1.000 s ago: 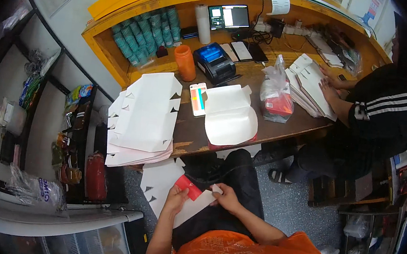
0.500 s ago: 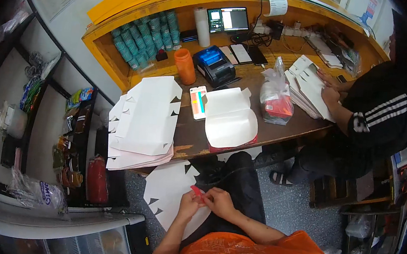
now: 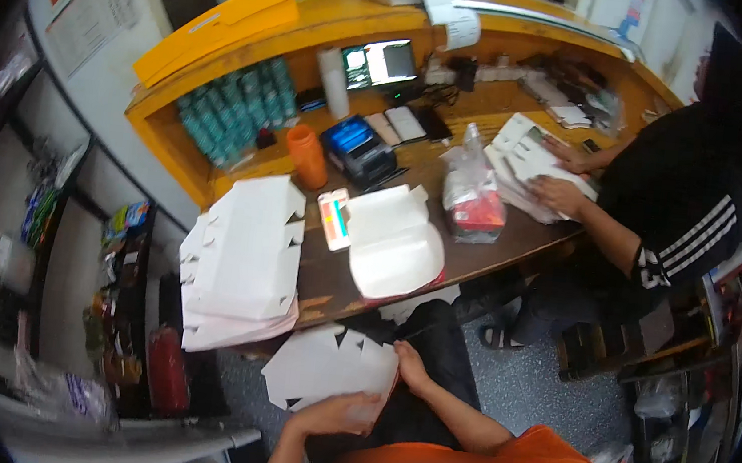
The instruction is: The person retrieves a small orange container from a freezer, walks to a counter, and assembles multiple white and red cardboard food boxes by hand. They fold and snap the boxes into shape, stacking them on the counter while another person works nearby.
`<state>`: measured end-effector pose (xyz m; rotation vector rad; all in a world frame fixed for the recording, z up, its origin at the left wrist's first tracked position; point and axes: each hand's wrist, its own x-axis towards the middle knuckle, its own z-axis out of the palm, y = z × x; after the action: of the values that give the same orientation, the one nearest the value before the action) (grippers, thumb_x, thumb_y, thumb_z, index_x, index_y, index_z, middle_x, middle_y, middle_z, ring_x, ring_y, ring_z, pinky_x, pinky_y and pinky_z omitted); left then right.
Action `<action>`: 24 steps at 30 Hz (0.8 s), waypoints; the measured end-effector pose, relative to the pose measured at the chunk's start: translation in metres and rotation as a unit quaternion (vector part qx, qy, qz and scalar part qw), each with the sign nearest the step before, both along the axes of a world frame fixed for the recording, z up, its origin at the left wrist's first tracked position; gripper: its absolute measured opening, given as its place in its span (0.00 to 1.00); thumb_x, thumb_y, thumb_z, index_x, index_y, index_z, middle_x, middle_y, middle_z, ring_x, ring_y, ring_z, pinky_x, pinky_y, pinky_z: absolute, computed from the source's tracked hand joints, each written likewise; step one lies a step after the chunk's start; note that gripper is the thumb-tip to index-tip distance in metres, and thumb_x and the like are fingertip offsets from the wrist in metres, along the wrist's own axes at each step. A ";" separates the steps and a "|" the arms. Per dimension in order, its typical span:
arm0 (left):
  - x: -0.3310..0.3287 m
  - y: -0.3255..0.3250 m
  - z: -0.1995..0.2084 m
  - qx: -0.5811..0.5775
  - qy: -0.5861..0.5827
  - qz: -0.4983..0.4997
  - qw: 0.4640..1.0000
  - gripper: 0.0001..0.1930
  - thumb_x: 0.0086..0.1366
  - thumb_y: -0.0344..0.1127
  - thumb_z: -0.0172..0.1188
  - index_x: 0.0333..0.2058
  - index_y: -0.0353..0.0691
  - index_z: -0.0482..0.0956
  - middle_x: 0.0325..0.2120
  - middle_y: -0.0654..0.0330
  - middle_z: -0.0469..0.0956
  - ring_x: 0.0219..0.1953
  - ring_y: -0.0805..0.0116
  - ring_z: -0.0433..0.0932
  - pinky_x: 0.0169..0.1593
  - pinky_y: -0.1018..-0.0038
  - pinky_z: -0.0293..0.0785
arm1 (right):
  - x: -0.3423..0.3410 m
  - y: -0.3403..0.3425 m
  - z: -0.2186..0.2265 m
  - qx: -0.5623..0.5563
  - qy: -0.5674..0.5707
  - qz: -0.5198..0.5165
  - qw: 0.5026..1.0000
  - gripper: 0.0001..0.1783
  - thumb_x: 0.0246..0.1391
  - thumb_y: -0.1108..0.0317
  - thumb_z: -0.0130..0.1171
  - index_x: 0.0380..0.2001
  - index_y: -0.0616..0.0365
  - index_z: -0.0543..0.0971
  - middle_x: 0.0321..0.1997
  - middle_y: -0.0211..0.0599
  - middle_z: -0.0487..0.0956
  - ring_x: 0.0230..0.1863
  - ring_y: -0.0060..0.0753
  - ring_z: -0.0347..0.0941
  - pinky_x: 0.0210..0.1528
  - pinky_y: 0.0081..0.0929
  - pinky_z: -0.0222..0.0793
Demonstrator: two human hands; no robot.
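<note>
Over my lap lies a flat white cardboard box blank (image 3: 322, 365) with cut slots along its edges. My right hand (image 3: 412, 368) grips its right edge, fingers closed. Across its near edge rests my left hand (image 3: 337, 412), closed on the board, with its fingers blurred. On the table to the left sits a stack of similar blanks (image 3: 249, 247). A folded box (image 3: 394, 250), white inside with a red outer side, stands with its lid up in front of me.
A phone (image 3: 334, 219), an orange bottle (image 3: 307, 157), a blue-black printer (image 3: 358, 150) and a bagged red box (image 3: 475, 201) stand on the table. At right, a person in black (image 3: 687, 191) has both hands on white box blanks (image 3: 542, 172). Shelves (image 3: 67, 229) line the left.
My hands have moved apart, from pinching a red folded part to holding the blank's edges. The blank has shifted right over my lap. The whole view has moved slightly.
</note>
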<state>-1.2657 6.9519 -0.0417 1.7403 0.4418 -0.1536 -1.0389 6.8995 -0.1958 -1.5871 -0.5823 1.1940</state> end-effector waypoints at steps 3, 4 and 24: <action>-0.018 0.012 0.024 0.111 -0.041 0.000 0.993 0.20 0.65 0.36 0.68 0.54 0.36 0.79 0.44 0.58 0.82 0.47 0.70 0.78 0.54 0.72 0.73 | 0.015 0.011 0.018 -0.124 0.191 0.027 0.973 0.26 0.71 0.52 0.38 0.48 0.64 0.76 0.48 0.48 0.78 0.50 0.44 0.76 0.57 0.37 0.67; -0.023 0.016 0.021 0.112 -0.025 0.016 0.993 0.19 0.64 0.37 0.69 0.51 0.36 0.81 0.42 0.58 0.83 0.45 0.71 0.79 0.51 0.72 0.74 | 0.014 0.010 -0.001 -0.041 0.071 0.079 0.994 0.24 0.72 0.52 0.38 0.45 0.61 0.77 0.46 0.45 0.79 0.48 0.42 0.77 0.54 0.37 0.70; 0.018 -0.011 -0.112 -0.117 0.041 0.360 0.925 0.15 0.62 0.21 0.62 0.48 0.38 0.77 0.39 0.63 0.73 0.42 0.70 0.73 0.43 0.75 0.75 | 0.001 -0.029 0.102 0.215 -0.380 0.375 0.818 0.09 0.58 0.68 0.61 0.39 0.60 0.79 0.45 0.47 0.73 0.48 0.57 0.72 0.60 0.48 0.65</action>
<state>-1.2480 6.9407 -0.1539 1.2489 1.0500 0.2429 -1.0377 6.8710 -0.0942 -1.4123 -1.9985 0.7879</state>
